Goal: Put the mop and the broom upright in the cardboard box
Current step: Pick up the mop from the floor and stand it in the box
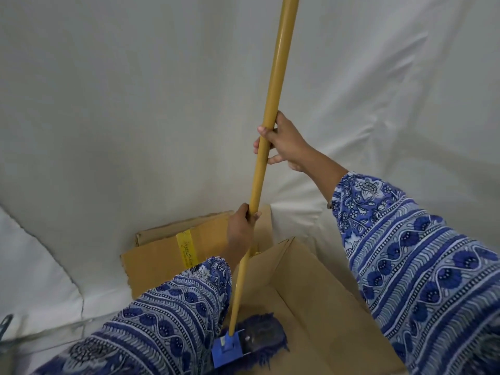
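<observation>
Mop [266,147] standing in the cardboard box [322,301], 2 hands on its handle.

Its head rests on the box floor near the left wall. The left hand [240,230] grips low on the handle, the right hand [284,143] higher; a cloth backdrop [135,104] hangs behind the box.

Both arms reach forward in long blue-and-white floral-patterned sleeves [422,269]. The right hand [284,140] is raised higher, fingers curled around a yellow-ochre round pole [273,77], thumb on its near side. The left hand [240,228] sits lower, closed around the same pole, knuckles facing the camera.
</observation>
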